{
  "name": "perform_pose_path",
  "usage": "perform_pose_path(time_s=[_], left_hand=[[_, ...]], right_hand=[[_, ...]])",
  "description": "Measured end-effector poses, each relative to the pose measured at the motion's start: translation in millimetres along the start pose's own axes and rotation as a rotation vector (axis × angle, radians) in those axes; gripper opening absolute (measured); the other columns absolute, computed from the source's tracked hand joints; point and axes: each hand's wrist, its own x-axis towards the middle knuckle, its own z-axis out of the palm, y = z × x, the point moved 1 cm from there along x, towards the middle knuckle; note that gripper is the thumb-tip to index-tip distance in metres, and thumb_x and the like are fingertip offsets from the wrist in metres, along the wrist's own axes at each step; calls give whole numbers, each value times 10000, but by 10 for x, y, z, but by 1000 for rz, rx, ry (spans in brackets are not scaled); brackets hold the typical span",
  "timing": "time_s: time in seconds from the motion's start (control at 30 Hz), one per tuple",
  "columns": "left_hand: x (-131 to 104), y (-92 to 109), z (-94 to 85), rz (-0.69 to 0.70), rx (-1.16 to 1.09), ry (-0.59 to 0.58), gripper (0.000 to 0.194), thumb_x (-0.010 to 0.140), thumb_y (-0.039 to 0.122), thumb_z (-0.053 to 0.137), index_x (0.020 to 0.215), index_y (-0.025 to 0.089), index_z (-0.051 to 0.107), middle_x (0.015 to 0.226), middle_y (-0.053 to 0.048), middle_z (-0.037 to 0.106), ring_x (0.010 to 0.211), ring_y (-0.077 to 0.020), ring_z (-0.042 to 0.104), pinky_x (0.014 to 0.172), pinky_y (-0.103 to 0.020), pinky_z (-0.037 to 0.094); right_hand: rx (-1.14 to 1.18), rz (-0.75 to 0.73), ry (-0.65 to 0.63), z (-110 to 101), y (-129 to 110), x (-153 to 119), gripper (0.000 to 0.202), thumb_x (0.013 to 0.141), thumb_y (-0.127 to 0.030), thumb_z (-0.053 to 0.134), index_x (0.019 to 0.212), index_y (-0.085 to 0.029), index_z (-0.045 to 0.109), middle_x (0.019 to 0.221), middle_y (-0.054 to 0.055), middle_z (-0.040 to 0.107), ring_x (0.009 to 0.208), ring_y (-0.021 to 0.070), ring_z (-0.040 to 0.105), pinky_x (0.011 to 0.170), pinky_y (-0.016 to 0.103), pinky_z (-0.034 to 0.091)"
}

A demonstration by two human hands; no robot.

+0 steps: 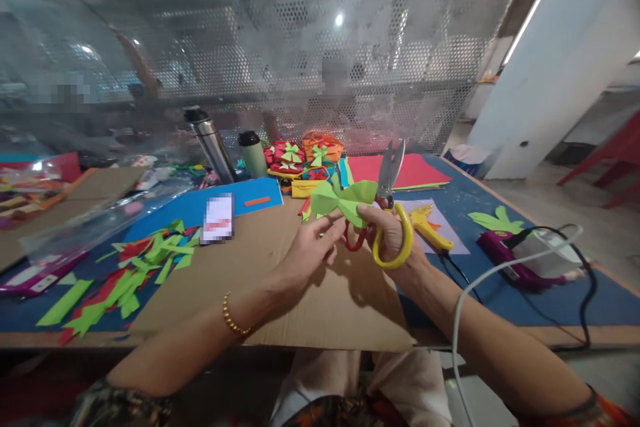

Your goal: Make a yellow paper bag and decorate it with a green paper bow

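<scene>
Green paper bow near frame centre, above brown cardboard. Right hand clamps the bow's right wing, scissors carried too, blades upward, parted. Left hand at the lower edge, fingers bunched; pinch unclear. Judgement: steady the narrow waist, keep blades off the wings.

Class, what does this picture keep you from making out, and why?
Head view:
Part of the yellow-looped metal scissors: covered by the right hand.
Back of the light-green folded paper bow: turned away.
Any writing on the white rectangular panel: blurred out.
Things behind the grey perforated metal screen: obscured by its mesh.
</scene>
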Motion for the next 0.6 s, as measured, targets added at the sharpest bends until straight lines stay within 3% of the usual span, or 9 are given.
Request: perform_pose_path(time_s=[0.07,0.17,0.27,0.37,0.6], left_hand=[[36,-17,113,9,-77,70,481,769,640,827,769,178,692,682,29,555,521,-72,397,474,-237,282],[93,27,235,48,-179,130,559,649,676,896,664,181,637,615,42,522,559,-85,435,514,-239,324],[136,95,330,64,-249,186,510,580,596,956,661,171,685,653,17,610,609,-103,497,562,-257,380],[152,141,407,66,-308,218,442,558,476,984,759,155,754,739,-9,695,631,-106,521,560,-262,377],[135,113,434,79,-398,216,411,595,443,969,721,163,696,683,39,626,590,-81,478,554,-252,362]], right_hand=[[11,-10,-9,29,-13,-21,289,639,-403,843,769,-244,639,606,-21,630,441,162,543,383,314,474],[43,-25,21,74,-30,-58,299,617,-346,841,784,-244,615,590,-54,590,426,137,511,370,283,442],[40,-33,48,113,-33,-94,273,607,-262,816,750,-232,586,570,-74,558,419,113,490,369,254,402],[56,-59,58,126,-26,-113,294,603,-259,831,755,-237,580,594,-85,543,443,111,493,386,257,411],[-4,-130,62,100,-41,-108,351,628,-378,848,854,-250,612,728,-48,624,590,139,563,529,280,494]])
